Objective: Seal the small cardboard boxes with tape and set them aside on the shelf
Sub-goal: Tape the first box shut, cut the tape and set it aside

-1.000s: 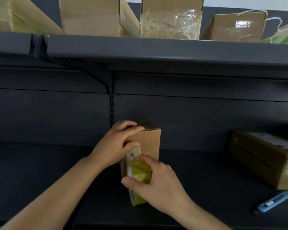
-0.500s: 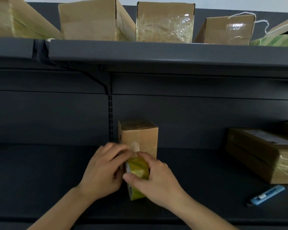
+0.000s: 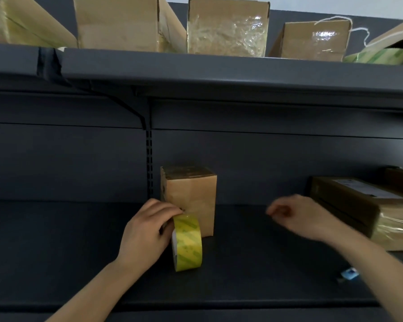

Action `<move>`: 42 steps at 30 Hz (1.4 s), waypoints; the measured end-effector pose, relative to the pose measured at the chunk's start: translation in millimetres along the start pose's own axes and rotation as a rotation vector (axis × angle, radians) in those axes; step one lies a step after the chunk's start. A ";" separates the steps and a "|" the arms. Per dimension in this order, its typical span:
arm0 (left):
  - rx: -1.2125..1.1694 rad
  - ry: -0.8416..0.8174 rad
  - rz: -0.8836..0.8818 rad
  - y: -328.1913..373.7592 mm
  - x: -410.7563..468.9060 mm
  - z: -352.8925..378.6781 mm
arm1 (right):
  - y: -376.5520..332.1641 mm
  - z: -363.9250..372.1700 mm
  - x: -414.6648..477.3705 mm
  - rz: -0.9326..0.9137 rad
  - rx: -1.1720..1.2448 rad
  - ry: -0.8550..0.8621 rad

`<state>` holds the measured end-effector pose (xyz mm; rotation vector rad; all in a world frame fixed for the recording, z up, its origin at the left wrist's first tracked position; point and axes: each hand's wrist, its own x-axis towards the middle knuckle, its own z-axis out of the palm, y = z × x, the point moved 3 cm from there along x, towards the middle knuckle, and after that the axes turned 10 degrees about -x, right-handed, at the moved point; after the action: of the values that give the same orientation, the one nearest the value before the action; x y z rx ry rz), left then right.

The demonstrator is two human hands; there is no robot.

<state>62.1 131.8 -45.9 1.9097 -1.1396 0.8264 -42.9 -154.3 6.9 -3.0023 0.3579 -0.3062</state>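
A small cardboard box point(image 3: 191, 196) stands upright on the dark lower shelf point(image 3: 56, 240), its top glossy with tape. Just in front of it a yellow-green tape roll point(image 3: 187, 242) stands on edge. My left hand point(image 3: 147, 231) grips the roll from its left side, fingers curled over the top, next to the box's lower left corner. My right hand point(image 3: 298, 214) hovers blurred to the right of the box, fingers loosely curled and holding nothing.
A large taped carton point(image 3: 363, 205) lies at the right of the lower shelf. A blue utility knife point(image 3: 349, 274) lies near the front right, partly behind my right forearm. Several cardboard boxes point(image 3: 228, 26) line the upper shelf point(image 3: 219, 73).
My right hand has let go of the tape roll and swung right, away from the box. My left hand has dropped from the box's top to grip the roll.
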 end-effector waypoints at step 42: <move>-0.060 -0.001 -0.031 4.2 -2.5 0.7 | -106.0 1.4 24.6 -0.332 -0.089 0.254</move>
<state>57.5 130.8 -47.2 1.8745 -1.1206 0.7662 4.3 -57.6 23.4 -3.1070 -0.1179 -0.7212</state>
